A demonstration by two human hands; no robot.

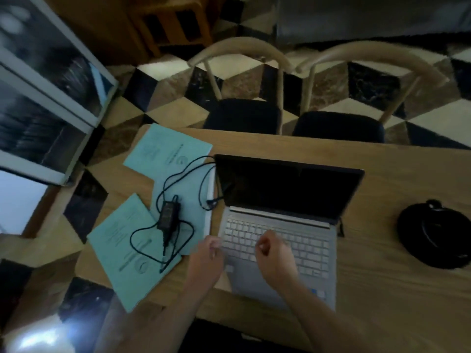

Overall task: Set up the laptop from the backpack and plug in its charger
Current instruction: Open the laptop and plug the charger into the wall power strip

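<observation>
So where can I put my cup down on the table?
Bare wood lies between the open laptop and the round black pouch, and along the far edge behind the screen. The left side is crowded: green papers with the charger brick and its cable on top.

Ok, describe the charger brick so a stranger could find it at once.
Start at the open laptop on the wooden table. Left of it lie pale green papers. The charger brick rests on them: a small black block with thin black cables looping from both ends, the only dark solid thing there.
</observation>
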